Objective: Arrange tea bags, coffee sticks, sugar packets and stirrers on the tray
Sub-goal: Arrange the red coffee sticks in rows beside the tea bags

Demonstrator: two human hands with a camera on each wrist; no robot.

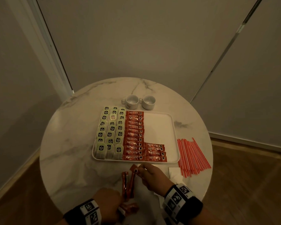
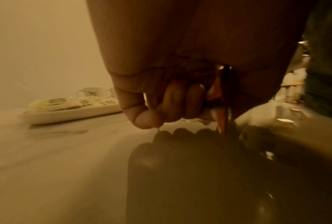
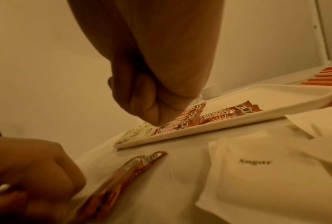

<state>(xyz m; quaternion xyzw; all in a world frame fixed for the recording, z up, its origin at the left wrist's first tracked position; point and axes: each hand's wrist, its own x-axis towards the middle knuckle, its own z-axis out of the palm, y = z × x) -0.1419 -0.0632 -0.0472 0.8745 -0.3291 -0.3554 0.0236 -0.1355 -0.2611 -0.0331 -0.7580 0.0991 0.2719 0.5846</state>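
Coffee sticks (image 1: 133,135), red with white Nescafe lettering, lie in one long column down the middle of the white tray (image 1: 159,125), each laid crosswise and overlapping the next, with a shorter second column of four sticks (image 1: 156,151) started at the tray's near edge just to their right. To the left, pale green tea bags (image 1: 111,130) with dark labels fill three columns, the far ones reaching up to the tray's far rim. The right part of the tray, beyond the short column, is bare white, bounded by a raised rim with rounded corners. The tray sits on a round marble table (image 1: 71,143); two white cups (image 1: 140,101) stand just past its far edge, and a fan of red-and-white stirrers (image 1: 193,156) lies on the table just right of the tray. White sugar packets (image 3: 257,163) lie on the table near the tray's near right corner. The right hand (image 1: 152,176) is in front of the tray's near edge, fingers curled and pinching the top end of one red stick (image 1: 133,179) that stands tilted. The left hand (image 1: 107,203), nearer the table's front edge, is closed round a bundle of more red sticks (image 1: 125,185), their far ends pointing toward the tray. Both hands are close together, clear of the tray rim.
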